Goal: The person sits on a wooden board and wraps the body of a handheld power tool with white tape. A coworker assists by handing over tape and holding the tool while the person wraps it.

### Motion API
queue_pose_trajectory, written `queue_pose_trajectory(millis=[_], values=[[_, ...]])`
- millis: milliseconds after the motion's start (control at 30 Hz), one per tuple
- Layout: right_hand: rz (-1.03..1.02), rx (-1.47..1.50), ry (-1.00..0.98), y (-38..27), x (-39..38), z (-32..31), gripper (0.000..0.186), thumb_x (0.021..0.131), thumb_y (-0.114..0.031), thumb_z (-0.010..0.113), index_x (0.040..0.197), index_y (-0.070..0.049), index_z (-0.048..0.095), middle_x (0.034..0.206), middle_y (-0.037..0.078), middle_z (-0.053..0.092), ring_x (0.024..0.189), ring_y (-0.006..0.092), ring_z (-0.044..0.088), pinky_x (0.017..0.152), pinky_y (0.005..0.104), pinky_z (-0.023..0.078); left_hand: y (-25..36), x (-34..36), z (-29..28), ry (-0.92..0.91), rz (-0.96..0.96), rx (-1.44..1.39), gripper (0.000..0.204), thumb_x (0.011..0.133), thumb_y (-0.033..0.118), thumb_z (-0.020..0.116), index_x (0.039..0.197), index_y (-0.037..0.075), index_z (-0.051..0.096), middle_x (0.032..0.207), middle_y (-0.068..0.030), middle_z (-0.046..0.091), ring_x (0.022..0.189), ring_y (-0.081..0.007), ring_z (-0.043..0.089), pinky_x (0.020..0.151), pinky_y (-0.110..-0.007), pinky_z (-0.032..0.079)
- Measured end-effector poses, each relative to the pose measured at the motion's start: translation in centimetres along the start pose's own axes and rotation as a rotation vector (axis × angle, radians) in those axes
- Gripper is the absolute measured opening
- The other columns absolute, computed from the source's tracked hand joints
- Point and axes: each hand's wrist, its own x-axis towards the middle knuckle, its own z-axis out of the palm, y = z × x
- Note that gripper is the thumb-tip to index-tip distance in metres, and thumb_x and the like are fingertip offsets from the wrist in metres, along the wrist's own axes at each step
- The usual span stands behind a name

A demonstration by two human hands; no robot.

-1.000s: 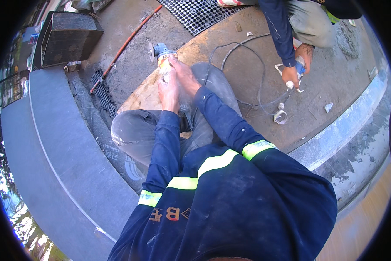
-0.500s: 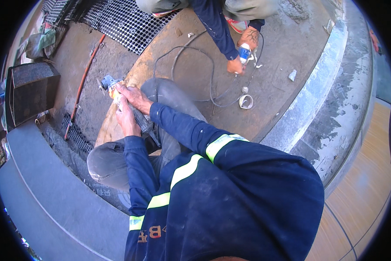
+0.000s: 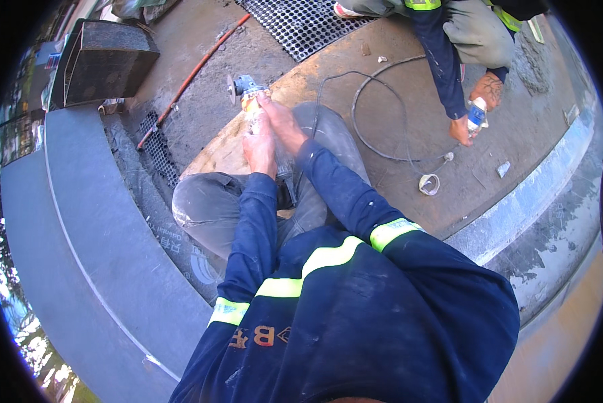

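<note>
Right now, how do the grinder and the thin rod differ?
The grinder is short and bulky, while the rod is long and slender. The grinder is gripped by the left hand and right hand; the rod lies on the ground, with no hand on it. Both show orange, though the grinder's head is blue.

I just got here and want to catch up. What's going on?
The person's left hand and right hand both grip an angle grinder in front of bent legs, with the disc at its far end. Off to the right, a crouching co-worker holds a blue-and-white object; what it is isn't clear. A dark cable loops across the floor between them.
</note>
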Motion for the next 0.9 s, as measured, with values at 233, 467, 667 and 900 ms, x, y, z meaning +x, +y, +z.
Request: queue_pose_trajectory(millis=[233,467,667,900], values=[[-0.003,0.047,0.035,-1.1,-1.2,0.5,0.083,0.098,-0.075,0.056,0.109,0.005,0.076,0.1,0.018,0.076,0.095,0.0257,0.068,0.087,0.0393,0.051,0.6,-1.1,-0.6,-0.068,0.021,-0.099,0.088,0.093,0.058,0.076,0.145,-0.01,0.055,0.136,-0.0232,0.067,0.122,-0.0306,0.067,0.1,-0.041,0.053],[0.057,0.075,0.017,-1.2,-1.1,0.3,0.085,0.098,-0.077,0.056,0.107,0.006,0.075,0.1,0.016,0.074,0.095,0.0231,0.064,0.089,0.037,0.049,1.5,-0.8,-0.8,-0.092,-0.039,-0.094,0.093,0.092,0.063,0.073,0.144,-0.012,0.055,0.138,-0.0242,0.066,0.123,-0.0299,0.067,0.101,-0.04,0.053],[0.047,0.083,0.011,-1.7,-1.6,0.4,0.085,0.1,-0.076,0.054,0.109,0.007,0.074,0.104,0.018,0.074,0.099,0.0246,0.064,0.091,0.0372,0.049,1.3,-0.9,-1.0,-0.139,0.015,-0.045,0.094,0.092,0.065,0.068,0.144,-0.013,0.056,0.135,-0.0255,0.068,0.122,-0.0308,0.068,0.101,-0.04,0.053],[0.076,0.074,-0.034,-1.6,-1.4,0.2,0.063,0.106,-0.06,0.057,0.118,-0.001,0.075,0.11,0.007,0.074,0.097,0.0135,0.065,0.087,0.0291,0.051,0.7,-0.8,-0.8,-0.054,0.034,0.025,0.091,0.093,0.065,0.066,0.138,-0.013,0.058,0.132,-0.0277,0.07,0.121,-0.033,0.07,0.101,-0.04,0.054]])
